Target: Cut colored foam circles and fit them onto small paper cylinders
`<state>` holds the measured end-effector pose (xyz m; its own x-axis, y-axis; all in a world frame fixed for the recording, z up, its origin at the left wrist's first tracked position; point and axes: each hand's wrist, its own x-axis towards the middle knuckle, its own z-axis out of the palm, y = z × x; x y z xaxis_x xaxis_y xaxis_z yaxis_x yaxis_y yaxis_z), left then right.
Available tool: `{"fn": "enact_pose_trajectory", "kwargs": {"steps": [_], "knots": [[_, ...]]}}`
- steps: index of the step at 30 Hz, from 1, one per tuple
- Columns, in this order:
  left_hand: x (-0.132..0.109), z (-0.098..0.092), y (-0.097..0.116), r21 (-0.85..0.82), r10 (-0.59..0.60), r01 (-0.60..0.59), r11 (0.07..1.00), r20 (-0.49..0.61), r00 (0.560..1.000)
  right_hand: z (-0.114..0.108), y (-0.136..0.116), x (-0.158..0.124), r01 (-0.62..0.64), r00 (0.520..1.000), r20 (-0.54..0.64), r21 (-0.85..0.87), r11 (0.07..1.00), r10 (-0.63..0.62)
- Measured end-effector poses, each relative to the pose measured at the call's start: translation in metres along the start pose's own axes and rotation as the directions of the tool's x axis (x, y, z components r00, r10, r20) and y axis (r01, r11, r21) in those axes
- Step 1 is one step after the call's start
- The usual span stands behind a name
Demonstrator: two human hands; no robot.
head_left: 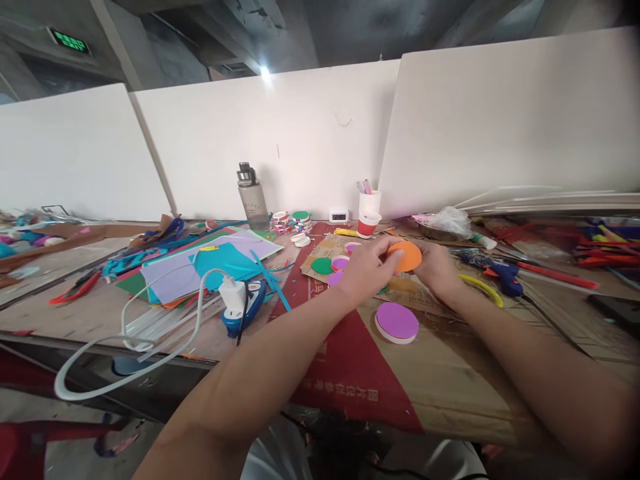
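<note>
My left hand (369,268) pinches the left edge of an orange round disc (406,256), thumb on the near side. My right hand (436,268) closes on the same disc from the right; most of its fingers are hidden behind it. The disc is held up above the cardboard, its orange face towards me. Below my hands lies a purple-topped disc (397,321) with a white rim. To the left of my left hand are a green disc (321,266) and a purple-topped disc (340,263).
A cardboard sheet (365,393) covers the table's front. Coloured papers (173,275), a power strip with a white plug (233,297) and a bottle (254,203) are on the left. A red paper cup (368,225) stands behind; a blue glue gun (506,277) lies right.
</note>
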<state>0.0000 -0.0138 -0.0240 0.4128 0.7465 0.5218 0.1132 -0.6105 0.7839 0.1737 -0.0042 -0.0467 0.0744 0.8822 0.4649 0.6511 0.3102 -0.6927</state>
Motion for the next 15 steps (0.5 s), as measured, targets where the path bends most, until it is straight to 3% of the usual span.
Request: {"fn": "enact_pose_trajectory", "kwargs": {"steps": [3,7,11,15], "knots": [[0.001,0.002,0.006,-0.258,-0.095,0.094,0.962,0.008,0.995,0.000,0.001,-0.001,-0.034,0.999,-0.018,0.020,0.999,0.035],[0.016,-0.021,0.010,-0.464,-0.252,0.133,0.876,-0.205,0.946,0.005,0.008,0.000,0.003,0.999,-0.042,0.089,0.996,0.001],[0.033,-0.069,0.012,-0.652,-0.413,0.048,0.757,-0.420,0.808,0.010,-0.003,-0.004,0.174,0.985,-0.037,0.143,0.974,-0.170],[0.039,-0.107,0.011,-0.741,-0.479,-0.164,0.652,-0.569,0.669,0.014,-0.036,-0.017,0.406,0.907,0.053,0.163,0.899,-0.419]]}}
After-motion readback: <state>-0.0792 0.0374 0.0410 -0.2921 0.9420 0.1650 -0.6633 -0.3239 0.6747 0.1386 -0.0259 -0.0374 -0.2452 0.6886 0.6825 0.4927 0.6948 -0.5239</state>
